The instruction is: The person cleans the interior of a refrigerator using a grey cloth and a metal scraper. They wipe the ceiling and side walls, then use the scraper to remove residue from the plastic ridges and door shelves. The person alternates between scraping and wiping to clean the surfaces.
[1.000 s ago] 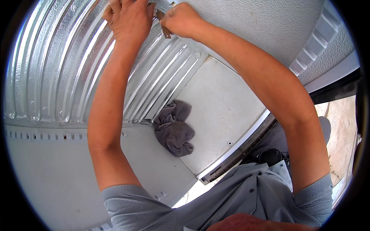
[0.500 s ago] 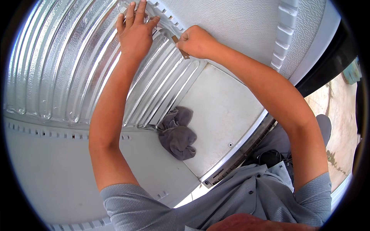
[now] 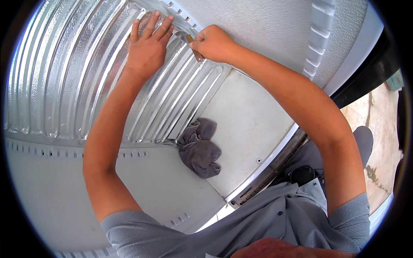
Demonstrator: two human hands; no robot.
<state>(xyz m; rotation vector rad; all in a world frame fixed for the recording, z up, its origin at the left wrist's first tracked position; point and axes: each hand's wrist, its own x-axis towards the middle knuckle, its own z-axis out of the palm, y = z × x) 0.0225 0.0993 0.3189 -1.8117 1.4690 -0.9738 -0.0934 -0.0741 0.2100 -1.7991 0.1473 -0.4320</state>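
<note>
My left hand (image 3: 148, 49) lies on the silver foil-covered ribbed panel (image 3: 81, 73), its fingers spread near the panel's far right edge. Close by on the right, my right hand (image 3: 213, 44) is closed around a scraper with a brown handle (image 3: 197, 55). A pale metal blade (image 3: 181, 35) extends from it toward the panel's edge and the left hand's fingertips. Part of the handle is hidden in my fist. Whether the blade touches the foil, I cannot tell.
A crumpled grey cloth (image 3: 200, 150) lies on the cabinet's white floor (image 3: 245, 124), against the ribbed panel's lower end. White side walls with notched shelf rails (image 3: 317, 38) flank the panel. A dark slotted strip (image 3: 266, 172) runs along the cabinet's front edge.
My left hand has slid slightly left and down across the foil, its elbow swinging left. My right hand and the scraper have shifted a little up and left.
</note>
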